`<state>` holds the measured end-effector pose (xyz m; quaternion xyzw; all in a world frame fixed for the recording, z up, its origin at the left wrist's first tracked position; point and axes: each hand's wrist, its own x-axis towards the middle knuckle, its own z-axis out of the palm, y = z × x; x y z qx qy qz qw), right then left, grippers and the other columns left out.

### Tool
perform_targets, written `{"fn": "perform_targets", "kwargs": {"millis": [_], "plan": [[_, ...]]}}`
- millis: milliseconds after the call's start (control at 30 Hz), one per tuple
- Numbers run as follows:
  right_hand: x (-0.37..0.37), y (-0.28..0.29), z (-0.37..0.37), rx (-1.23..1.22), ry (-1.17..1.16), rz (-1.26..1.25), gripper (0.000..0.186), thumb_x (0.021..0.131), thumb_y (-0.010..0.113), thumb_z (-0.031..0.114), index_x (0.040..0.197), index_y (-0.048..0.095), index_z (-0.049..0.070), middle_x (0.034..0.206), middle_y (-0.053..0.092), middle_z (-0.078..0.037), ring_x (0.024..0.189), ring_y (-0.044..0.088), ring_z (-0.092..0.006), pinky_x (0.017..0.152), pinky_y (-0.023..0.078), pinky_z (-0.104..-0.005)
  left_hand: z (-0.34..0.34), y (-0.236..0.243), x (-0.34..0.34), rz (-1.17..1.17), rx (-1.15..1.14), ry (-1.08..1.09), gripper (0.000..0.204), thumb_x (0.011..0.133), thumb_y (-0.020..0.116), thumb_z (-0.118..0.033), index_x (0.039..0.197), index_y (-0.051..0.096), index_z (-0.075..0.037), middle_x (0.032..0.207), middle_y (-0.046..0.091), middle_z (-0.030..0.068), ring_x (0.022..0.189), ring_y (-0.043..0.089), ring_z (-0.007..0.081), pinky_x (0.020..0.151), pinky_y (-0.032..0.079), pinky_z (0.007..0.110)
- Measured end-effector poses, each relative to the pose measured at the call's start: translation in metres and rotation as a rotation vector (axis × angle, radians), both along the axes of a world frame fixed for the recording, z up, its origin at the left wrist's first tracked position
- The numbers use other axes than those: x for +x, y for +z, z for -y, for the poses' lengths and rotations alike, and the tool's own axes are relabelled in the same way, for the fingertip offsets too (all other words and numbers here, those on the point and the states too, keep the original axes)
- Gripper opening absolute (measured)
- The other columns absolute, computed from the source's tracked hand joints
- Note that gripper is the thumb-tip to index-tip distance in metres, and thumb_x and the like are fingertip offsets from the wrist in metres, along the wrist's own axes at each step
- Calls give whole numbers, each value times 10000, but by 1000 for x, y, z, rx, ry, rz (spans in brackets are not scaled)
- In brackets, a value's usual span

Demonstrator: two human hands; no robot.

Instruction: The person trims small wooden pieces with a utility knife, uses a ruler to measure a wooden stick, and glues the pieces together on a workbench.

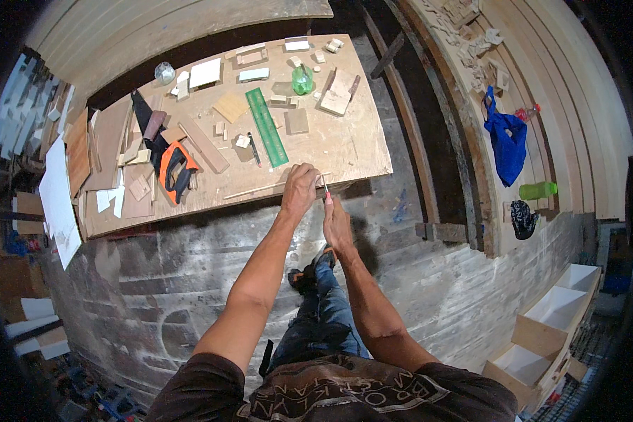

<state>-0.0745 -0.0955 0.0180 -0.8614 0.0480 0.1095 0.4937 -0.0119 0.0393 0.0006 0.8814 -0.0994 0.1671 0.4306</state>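
Near the front edge of the plywood tabletop (362,144), my left hand (300,188) is closed on a thin wooden strip (257,190). The strip sticks out on both sides of my fingers. My right hand (338,226) grips a small knife (328,197) with a reddish handle, its slim blade pointing up beside the strip's right end. Whether blade and wood touch, I cannot tell. Beyond my hands lie a green ruler (266,128), a dark pencil (254,150) and a small wood block (243,141).
An orange-handled saw (178,171) lies on the left among wood offcuts. At the back stand a green cup (302,81) and a clear jar (164,73). A blue bag (506,144) and a green bottle (538,190) rest on the right bench. Open wooden boxes (545,330) sit lower right.
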Motion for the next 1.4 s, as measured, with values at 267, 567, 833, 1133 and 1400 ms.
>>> {"fn": "perform_targets", "kwargs": {"millis": [267, 567, 833, 1133, 1400], "plan": [[0, -3, -4, -40, -22, -63, 471, 1044, 290, 425, 1097, 505, 9, 916, 597, -352, 939, 560, -552, 772, 430, -558, 1, 2, 0, 41, -28, 12, 47, 790, 626, 29, 818, 647, -3, 836, 576, 132, 814, 540, 333, 741, 451, 414], [4, 1, -10, -113, -38, -55, 451, 1042, 305, 398, 1131, 514, 8, 963, 598, -372, 981, 530, -570, 798, 429, -595, 1, 2, 4, 83, 0, -7, 49, 770, 641, 19, 813, 647, -5, 845, 592, 128, 827, 554, 328, 747, 459, 415], [16, 21, -11, -141, -10, -207, 483, 1039, 310, 394, 1114, 524, -33, 1026, 576, -397, 1050, 507, -563, 851, 426, -573, -3, 0, 9, 58, 48, -31, 79, 767, 632, 42, 837, 639, 3, 854, 591, 140, 849, 558, 339, 758, 453, 431], [20, 14, -8, -174, -4, -178, 530, 1031, 336, 409, 986, 567, -66, 961, 593, -390, 1004, 526, -577, 834, 445, -566, 0, -3, 7, 47, 29, -39, 68, 785, 610, 33, 845, 623, 6, 858, 584, 143, 854, 556, 345, 769, 448, 430], [17, 21, -17, -197, -42, -144, 567, 1024, 302, 436, 1078, 573, -58, 977, 601, -395, 1012, 550, -562, 891, 432, -588, -2, -5, 6, 32, 7, -33, 43, 810, 603, 4, 834, 639, 5, 847, 594, 148, 838, 562, 342, 750, 459, 434]]}}
